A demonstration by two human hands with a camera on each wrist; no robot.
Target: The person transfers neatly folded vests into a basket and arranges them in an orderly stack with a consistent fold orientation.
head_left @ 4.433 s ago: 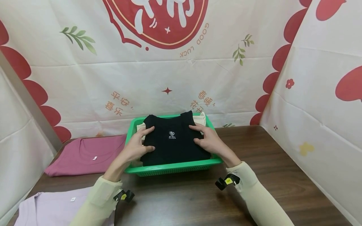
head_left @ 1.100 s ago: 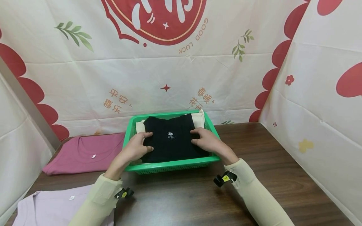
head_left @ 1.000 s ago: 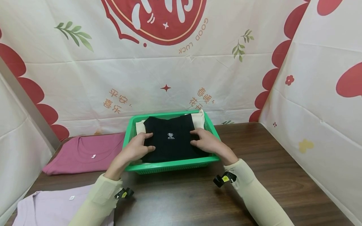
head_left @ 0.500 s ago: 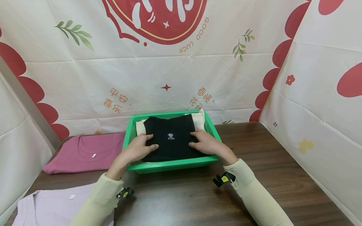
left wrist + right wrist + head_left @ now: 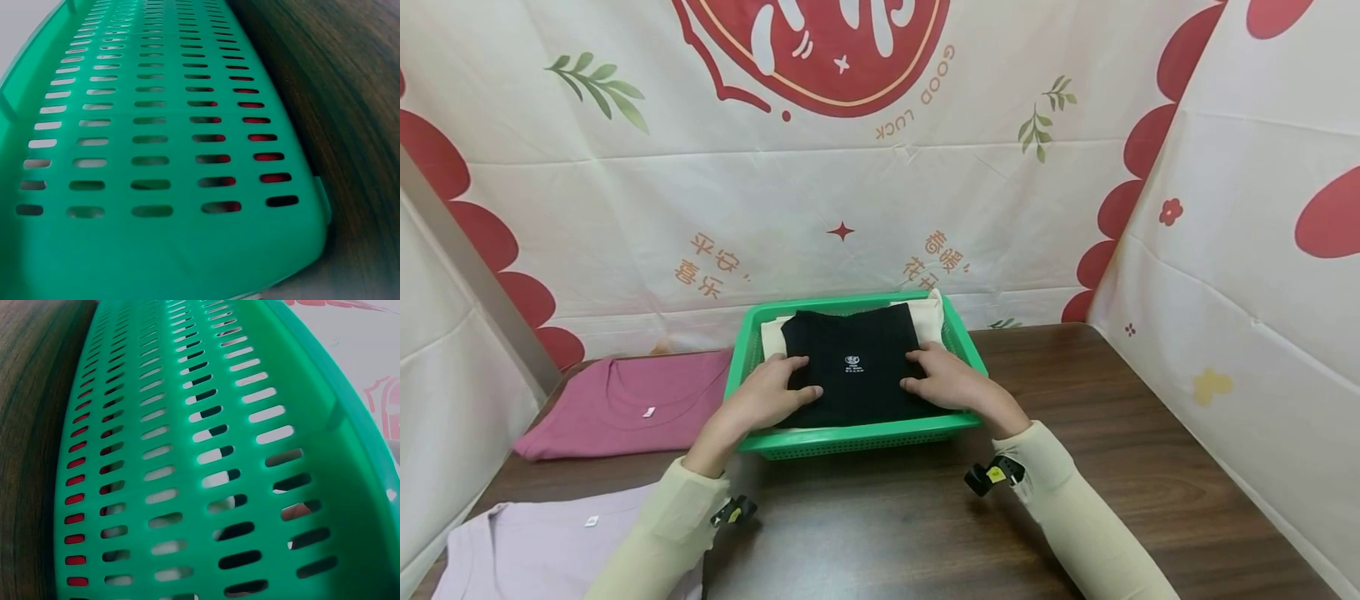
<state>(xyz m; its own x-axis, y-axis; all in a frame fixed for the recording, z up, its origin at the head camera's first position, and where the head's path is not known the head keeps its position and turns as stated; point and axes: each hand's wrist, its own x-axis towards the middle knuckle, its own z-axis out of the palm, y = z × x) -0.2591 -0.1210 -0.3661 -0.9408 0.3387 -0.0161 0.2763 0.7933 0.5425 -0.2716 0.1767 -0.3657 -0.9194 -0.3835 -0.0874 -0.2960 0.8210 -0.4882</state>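
At the green basket [image 5: 850, 437]: we see both hands resting on a folded black garment [image 5: 853, 371] that lies inside it.
Garment position: top of the stack, over a cream garment [image 5: 927, 314] whose edges show at the far right corner and along the left side; white printed label faces up near the middle.
Left hand [image 5: 767, 396]: fingers stretched out and flat on the left part of the black fabric, thumb towards the label; pressing, not pinching.
Right hand [image 5: 943, 382]: fingers likewise extended and flat on the right part, wrist over the near rim.
Change, long interval: several seconds back the garment stood higher, its top edge above the far rim; now it sits lower and flatter within the walls.
Change, last second: both hands have slid slightly nearer the middle and the near edge; the fabric outline barely differs.
Our reading: the piece looks seated and the work looks like smoothing or pressing it down; placing seems all but complete.
Wrist views: left and right cameras show only the slotted basket wall [image 5: 156, 137] and the wooden table [image 5: 25, 425]; no fingers visible there.
Surroundings: a dark pink shirt [image 5: 625, 404] lies flat left of the basket, a lilac shirt [image 5: 550, 546] at the near left corner; printed cloth backdrop [image 5: 850, 167] behind.
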